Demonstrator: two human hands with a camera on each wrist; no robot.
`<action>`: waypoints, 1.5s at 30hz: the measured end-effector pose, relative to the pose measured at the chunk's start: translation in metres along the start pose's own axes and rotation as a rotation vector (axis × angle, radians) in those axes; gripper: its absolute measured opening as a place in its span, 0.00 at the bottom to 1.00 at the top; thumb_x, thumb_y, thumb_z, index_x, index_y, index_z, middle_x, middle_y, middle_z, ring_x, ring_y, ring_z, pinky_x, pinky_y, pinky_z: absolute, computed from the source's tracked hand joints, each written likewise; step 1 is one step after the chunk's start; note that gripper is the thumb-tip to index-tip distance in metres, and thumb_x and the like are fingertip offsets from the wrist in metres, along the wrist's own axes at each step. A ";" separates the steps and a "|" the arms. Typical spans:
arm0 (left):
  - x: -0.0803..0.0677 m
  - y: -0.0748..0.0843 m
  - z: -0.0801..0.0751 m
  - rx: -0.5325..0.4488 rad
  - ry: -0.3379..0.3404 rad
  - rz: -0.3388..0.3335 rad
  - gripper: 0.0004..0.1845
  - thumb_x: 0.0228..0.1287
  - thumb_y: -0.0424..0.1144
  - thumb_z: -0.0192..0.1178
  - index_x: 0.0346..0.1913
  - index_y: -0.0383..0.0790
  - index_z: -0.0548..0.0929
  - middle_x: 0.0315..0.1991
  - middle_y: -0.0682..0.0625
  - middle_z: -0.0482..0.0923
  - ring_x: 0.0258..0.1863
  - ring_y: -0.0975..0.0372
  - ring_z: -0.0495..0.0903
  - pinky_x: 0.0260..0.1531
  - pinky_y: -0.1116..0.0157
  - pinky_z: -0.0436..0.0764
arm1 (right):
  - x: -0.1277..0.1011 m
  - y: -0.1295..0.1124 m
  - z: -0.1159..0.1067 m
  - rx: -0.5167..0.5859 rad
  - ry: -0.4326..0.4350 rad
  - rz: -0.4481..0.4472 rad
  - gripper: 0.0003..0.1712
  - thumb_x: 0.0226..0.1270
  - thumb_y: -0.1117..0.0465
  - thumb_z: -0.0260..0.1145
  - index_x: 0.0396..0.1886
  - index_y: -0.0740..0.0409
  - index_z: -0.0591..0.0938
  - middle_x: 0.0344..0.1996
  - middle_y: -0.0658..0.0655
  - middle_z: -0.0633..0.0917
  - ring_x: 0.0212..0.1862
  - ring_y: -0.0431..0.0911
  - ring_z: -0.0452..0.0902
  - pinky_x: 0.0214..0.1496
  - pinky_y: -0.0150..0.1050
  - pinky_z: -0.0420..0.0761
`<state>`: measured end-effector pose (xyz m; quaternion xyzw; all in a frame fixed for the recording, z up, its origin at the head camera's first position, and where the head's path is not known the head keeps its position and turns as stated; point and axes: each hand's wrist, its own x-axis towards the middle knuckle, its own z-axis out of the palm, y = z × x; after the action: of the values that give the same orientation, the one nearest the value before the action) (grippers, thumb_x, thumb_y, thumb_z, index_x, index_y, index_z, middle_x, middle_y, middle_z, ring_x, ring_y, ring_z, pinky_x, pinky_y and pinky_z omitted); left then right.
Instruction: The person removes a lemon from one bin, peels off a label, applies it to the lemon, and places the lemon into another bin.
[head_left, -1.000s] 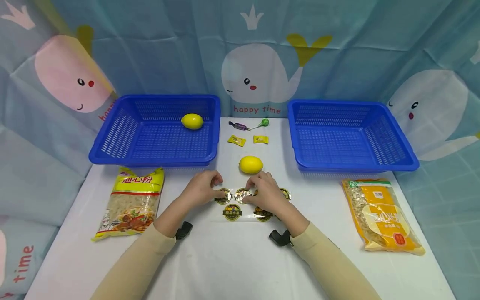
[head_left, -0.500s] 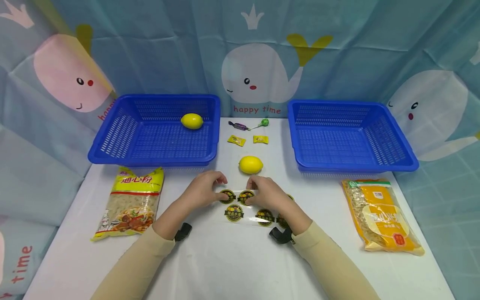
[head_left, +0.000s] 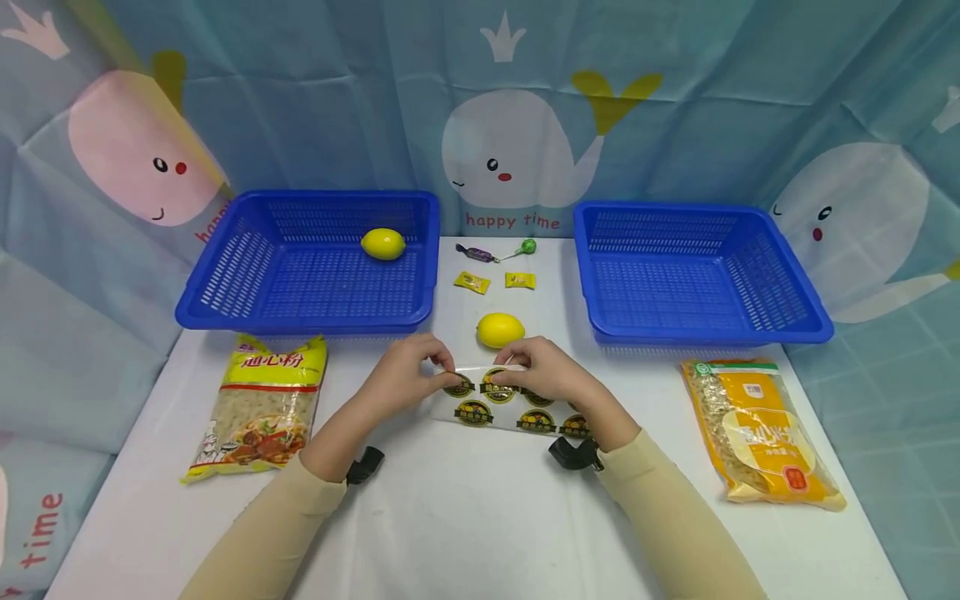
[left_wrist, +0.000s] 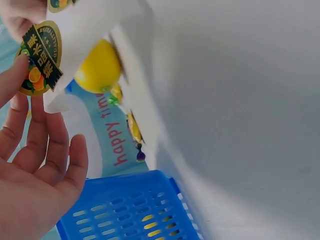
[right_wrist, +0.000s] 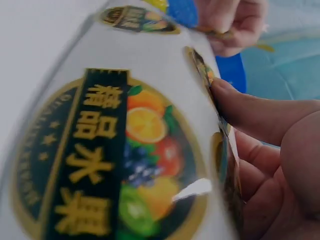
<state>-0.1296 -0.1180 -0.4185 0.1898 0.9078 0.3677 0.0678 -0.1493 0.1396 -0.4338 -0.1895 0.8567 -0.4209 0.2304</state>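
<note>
A white, glossy sheet of round fruit stickers [head_left: 505,415] is raised and tilted between both hands in the head view. My left hand [head_left: 400,379] pinches its upper left corner, thumb on a black-and-gold sticker [left_wrist: 50,55]. I cannot tell whether that sticker is still flat on its backing. My right hand [head_left: 551,372] grips the upper edge farther right; in the right wrist view its thumb [right_wrist: 250,110] presses on the sheet with the fingers behind. Just beyond the sheet lies a yellow lemon [head_left: 500,331].
A blue basket [head_left: 307,321] with another lemon [head_left: 383,244] stands at back left. A second blue basket [head_left: 708,332] is at back right. Between them lie wrapped candies [head_left: 472,282] and a green lollipop [head_left: 528,247]. Pasta bags [head_left: 262,408] [head_left: 761,433] flank the table.
The sheet has been lifted and tilted up toward the camera. Both hands have closed on its upper edge, and the right hand has shifted slightly right.
</note>
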 end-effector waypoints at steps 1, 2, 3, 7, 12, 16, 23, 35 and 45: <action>-0.001 0.001 -0.002 -0.026 0.000 -0.009 0.09 0.58 0.42 0.75 0.30 0.51 0.83 0.38 0.52 0.84 0.46 0.54 0.79 0.56 0.50 0.74 | 0.001 0.001 0.000 -0.009 0.003 0.006 0.13 0.65 0.51 0.74 0.43 0.53 0.86 0.26 0.47 0.86 0.30 0.42 0.77 0.40 0.38 0.77; -0.001 0.002 -0.003 -0.057 0.001 -0.018 0.09 0.58 0.43 0.75 0.30 0.51 0.83 0.41 0.52 0.85 0.49 0.54 0.79 0.59 0.49 0.73 | 0.003 0.002 0.000 -0.022 0.006 0.013 0.13 0.64 0.51 0.74 0.42 0.53 0.86 0.26 0.47 0.85 0.31 0.42 0.76 0.40 0.38 0.76; -0.002 0.003 -0.004 -0.082 0.004 -0.025 0.09 0.59 0.43 0.74 0.30 0.52 0.82 0.43 0.52 0.85 0.52 0.53 0.79 0.61 0.47 0.72 | 0.004 0.003 0.000 -0.040 0.009 0.020 0.14 0.64 0.51 0.74 0.42 0.53 0.85 0.26 0.48 0.85 0.31 0.42 0.76 0.40 0.38 0.76; -0.003 0.006 -0.007 -0.184 0.006 -0.046 0.07 0.64 0.43 0.71 0.33 0.50 0.82 0.50 0.50 0.86 0.55 0.54 0.80 0.60 0.49 0.76 | 0.009 0.008 0.006 -0.140 0.037 0.049 0.13 0.63 0.50 0.75 0.40 0.51 0.84 0.28 0.47 0.83 0.33 0.41 0.75 0.41 0.38 0.76; -0.002 0.007 -0.005 -0.273 0.045 -0.164 0.08 0.67 0.41 0.68 0.40 0.44 0.80 0.37 0.51 0.84 0.38 0.59 0.81 0.41 0.60 0.81 | 0.009 0.008 0.021 -0.251 0.115 0.066 0.12 0.62 0.52 0.76 0.37 0.51 0.83 0.33 0.47 0.85 0.36 0.43 0.77 0.45 0.41 0.79; 0.000 0.006 -0.001 -0.308 0.053 -0.220 0.08 0.66 0.36 0.68 0.43 0.41 0.80 0.35 0.49 0.84 0.34 0.59 0.79 0.37 0.63 0.78 | 0.008 0.005 0.032 -0.329 0.188 0.039 0.12 0.61 0.54 0.77 0.39 0.53 0.84 0.39 0.50 0.84 0.43 0.46 0.79 0.51 0.45 0.80; 0.004 0.005 0.005 -0.379 0.041 -0.248 0.16 0.60 0.26 0.65 0.51 0.38 0.80 0.43 0.45 0.85 0.41 0.56 0.77 0.43 0.64 0.79 | 0.003 0.001 0.032 -0.346 0.226 -0.014 0.17 0.60 0.54 0.78 0.46 0.53 0.85 0.39 0.50 0.81 0.39 0.44 0.76 0.45 0.39 0.78; 0.007 0.006 0.009 -0.412 0.023 -0.251 0.17 0.60 0.26 0.65 0.52 0.39 0.82 0.43 0.45 0.82 0.41 0.56 0.74 0.43 0.63 0.76 | 0.018 -0.007 0.002 -0.293 0.442 -0.057 0.34 0.57 0.53 0.80 0.63 0.49 0.79 0.57 0.55 0.78 0.60 0.53 0.70 0.65 0.52 0.75; 0.009 0.008 0.009 -0.422 0.027 -0.245 0.15 0.61 0.30 0.68 0.51 0.39 0.82 0.41 0.46 0.83 0.40 0.56 0.76 0.41 0.63 0.77 | 0.037 0.010 0.006 -0.257 0.363 -0.047 0.37 0.59 0.53 0.79 0.68 0.48 0.77 0.64 0.55 0.78 0.64 0.55 0.72 0.69 0.52 0.73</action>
<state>-0.1329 -0.1039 -0.4196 0.0549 0.8279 0.5409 0.1379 -0.1777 0.1220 -0.4542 -0.1585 0.9259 -0.3409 0.0367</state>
